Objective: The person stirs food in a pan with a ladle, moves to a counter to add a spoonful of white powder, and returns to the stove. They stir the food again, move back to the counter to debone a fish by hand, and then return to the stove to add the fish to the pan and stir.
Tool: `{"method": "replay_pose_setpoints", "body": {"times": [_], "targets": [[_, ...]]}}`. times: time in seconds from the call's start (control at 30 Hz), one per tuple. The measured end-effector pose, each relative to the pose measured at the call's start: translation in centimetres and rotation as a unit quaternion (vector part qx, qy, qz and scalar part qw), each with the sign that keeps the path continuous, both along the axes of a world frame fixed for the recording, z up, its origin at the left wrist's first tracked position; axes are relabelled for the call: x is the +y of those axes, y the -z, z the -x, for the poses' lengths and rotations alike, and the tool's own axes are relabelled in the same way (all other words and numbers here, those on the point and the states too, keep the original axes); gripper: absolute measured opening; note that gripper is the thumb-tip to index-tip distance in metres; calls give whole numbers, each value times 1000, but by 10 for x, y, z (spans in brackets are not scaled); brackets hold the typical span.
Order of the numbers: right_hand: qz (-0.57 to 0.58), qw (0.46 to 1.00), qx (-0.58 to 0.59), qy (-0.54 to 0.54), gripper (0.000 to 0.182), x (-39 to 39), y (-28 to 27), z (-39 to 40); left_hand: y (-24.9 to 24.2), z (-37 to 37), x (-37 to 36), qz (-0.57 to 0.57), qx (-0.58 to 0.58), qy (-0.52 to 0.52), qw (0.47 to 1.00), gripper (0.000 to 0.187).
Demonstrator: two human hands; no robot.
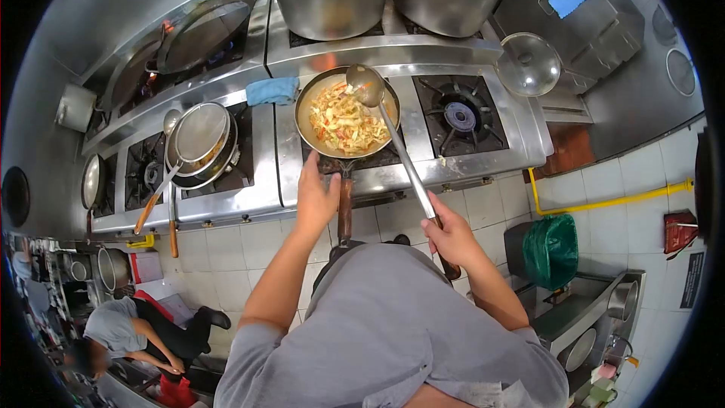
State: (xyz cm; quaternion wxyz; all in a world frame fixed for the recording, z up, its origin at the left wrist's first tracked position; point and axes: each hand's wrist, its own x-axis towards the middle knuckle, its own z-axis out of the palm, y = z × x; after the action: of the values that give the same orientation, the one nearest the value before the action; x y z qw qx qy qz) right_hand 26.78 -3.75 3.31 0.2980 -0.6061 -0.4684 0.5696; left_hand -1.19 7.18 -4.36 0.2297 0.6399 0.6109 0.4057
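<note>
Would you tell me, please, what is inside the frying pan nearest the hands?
The frying pan holds chopped food, mostly pale with orange bits. The ladle's bowl hides part of the upper right; the bottom beneath the food cannot be seen.

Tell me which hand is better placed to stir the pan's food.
Likely the right hand: it grips the ladle, whose bowl is over the pan. The left hand is open beside the pan's handle.

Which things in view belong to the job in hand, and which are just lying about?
In the job:
- frying pan, left hand near its handle
- food in it
- ladle, held in right hand

Apparently just about:
- folded blue cloth left of the pan
- two large pots
- green-lined bin
</note>
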Motion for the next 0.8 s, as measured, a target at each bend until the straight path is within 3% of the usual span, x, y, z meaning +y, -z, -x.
{"method": "replay_pose_setpoints", "body": {"times": [0.03, 0.1, 0.2, 0.3, 0.43, 0.53, 0.57, 0.6, 0.63, 0.67, 0.7, 0.77, 0.8], "targets": [[0, 1000, 3, 2, 65, -1, -7, -4, -31, -4, 11, 43, -27, 29, 998, 68], [34, 991, 128, 24, 66, -4, -23, -13, -52, -15, 38, 85, -50, 59, 993, 69], [48, 986, 161, 10, 67, -12, -41, -21, -60, -35, 85, 5, 41, 94, 995, 70], [40, 988, 151, -11, 68, -24, -54, -24, -71, -57, 117, 51, 214, 119, 968, 74], [35, 986, 162, -12, 65, -31, -54, -30, -56, -72, 127, 97, 335, 180, 920, 76], [35, 985, 166, -3, 68, -32, -40, -37, -58, -71, 118, 166, 263, 182, 933, 81], [44, 985, 165, 0, 68, -33, -35, -38, -59, -65, 109, 133, 92, 159, 974, 82], [54, 985, 163, 1, 68, -35, -32, -38, -59, -58, 102, 98, -83, 131, 983, 83], [55, 985, 165, 0, 68, -35, -31, -38, -65, -55, 97, 48, -187, 139, 971, 81], [58, 984, 166, 1, 68, -35, -30, -38, -71, -46, 85, 112, -328, 151, 926, 83], [60, 984, 165, -1, 69, -34, -29, -39, -117, -41, 58, 169, -463, 158, 856, 85], [68, 982, 174, 1, 69, -33, -21, -41, -173, -33, 13, 175, -577, 261, 754, 86], [74, 980, 184, 10, 68, -32, -18, -42, -191, -28, -11, 138, -568, 346, 734, 86]]}}
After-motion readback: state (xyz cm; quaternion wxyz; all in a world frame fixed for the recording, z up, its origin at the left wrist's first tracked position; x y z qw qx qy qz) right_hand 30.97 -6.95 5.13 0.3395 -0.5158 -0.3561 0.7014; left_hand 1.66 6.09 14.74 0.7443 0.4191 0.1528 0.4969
